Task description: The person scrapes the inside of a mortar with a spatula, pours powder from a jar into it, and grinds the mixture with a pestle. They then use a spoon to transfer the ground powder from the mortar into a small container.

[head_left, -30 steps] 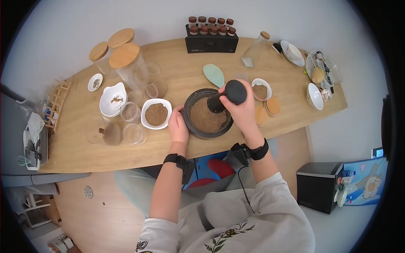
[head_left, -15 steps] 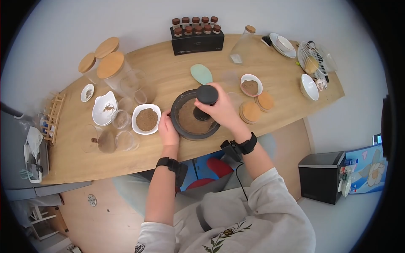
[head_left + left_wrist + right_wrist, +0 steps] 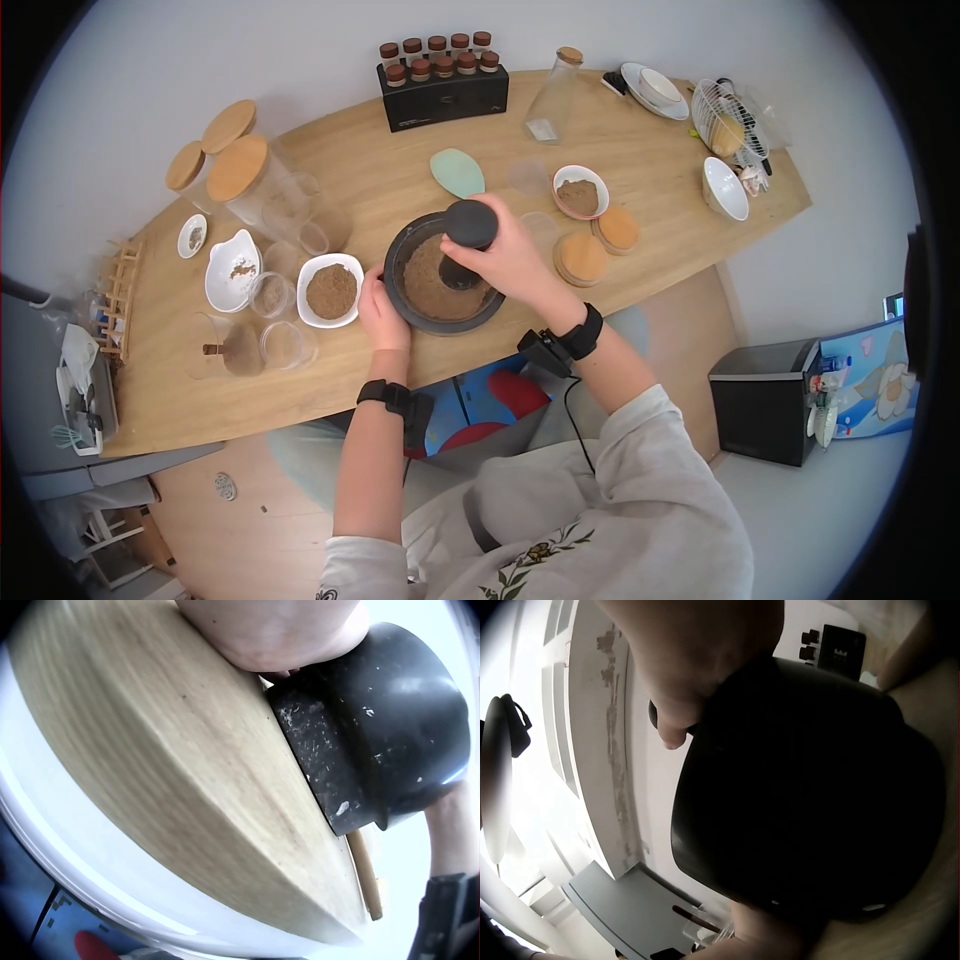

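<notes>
In the head view a dark mortar holds brown powder near the table's front edge. My right hand grips the black pestle by its rounded top, and the pestle's lower end stands in the powder. Against the mortar's left outer wall rests my left hand, its fingers extended along the side. The left wrist view shows the mortar's speckled base on the wood, with part of that hand above it. A white square bowl of brown powder stands just left of my left hand.
Clear cups and a white bowl stand at left, with wooden-lidded jars behind. A spice rack, a green oval dish and a corked bottle lie beyond. A powder bowl and wooden lids sit at right.
The pestle's top has swung left over the mortar, and its lower end has shifted towards the near side. The head view has turned, moving the table scene left. The left hand stays on the mortar.
</notes>
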`<state>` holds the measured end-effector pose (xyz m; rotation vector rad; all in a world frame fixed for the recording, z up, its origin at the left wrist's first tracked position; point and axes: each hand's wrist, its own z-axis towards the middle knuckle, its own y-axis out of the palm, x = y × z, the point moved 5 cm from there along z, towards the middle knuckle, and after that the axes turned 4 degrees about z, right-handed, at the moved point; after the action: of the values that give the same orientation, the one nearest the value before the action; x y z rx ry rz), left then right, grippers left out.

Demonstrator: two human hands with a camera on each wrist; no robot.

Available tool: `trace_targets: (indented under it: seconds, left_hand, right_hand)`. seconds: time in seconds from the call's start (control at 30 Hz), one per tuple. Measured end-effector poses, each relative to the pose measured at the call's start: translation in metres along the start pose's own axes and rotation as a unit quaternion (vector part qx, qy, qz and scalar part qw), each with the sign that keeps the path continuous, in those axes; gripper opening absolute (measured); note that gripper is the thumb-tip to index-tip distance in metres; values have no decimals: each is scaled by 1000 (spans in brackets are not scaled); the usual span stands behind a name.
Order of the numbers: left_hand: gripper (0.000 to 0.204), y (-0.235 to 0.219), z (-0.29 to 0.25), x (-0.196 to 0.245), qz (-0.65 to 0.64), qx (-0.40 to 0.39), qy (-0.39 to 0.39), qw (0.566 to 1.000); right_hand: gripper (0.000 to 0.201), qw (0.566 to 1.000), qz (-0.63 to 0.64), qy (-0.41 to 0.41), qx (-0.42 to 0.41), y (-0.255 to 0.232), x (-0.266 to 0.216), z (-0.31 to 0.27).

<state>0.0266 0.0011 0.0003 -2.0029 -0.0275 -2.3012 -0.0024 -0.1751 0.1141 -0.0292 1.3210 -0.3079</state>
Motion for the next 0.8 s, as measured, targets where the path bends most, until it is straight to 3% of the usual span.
trace_targets:
  seconds: [0.1,0.3,0.4,0.5,0.6,0.7,0.8]
  left_hand:
    - [32,0,0,-1,-6,-5,-3,1000]
    - [32,-1,-3,5,-3,-17,-4,1000]
    - [32,-1,-1,9,12,-21,-5,1000]
    - [32,-1,-1,9,17,-17,3,1000]
    - [31,-1,-1,8,18,-12,5,1000]
    - [31,0,0,5,13,-10,12,1000]
    - [32,-1,0,4,8,-19,6,1000]
  right_hand:
    - [50,999,-41,-1,-36,8,-9,2]
    - [55,996,-66,-50,-23,6,-11,-5]
    - [57,998,-49,5,-27,7,-9,-4]
    - [55,996,-70,-56,5,6,-7,-5]
    - [53,996,75,-46,23,5,11,-4]
    - [50,999,36,-15,12,3,9,-3]
    - [48,999,-19,-36,15,4,3,-4]
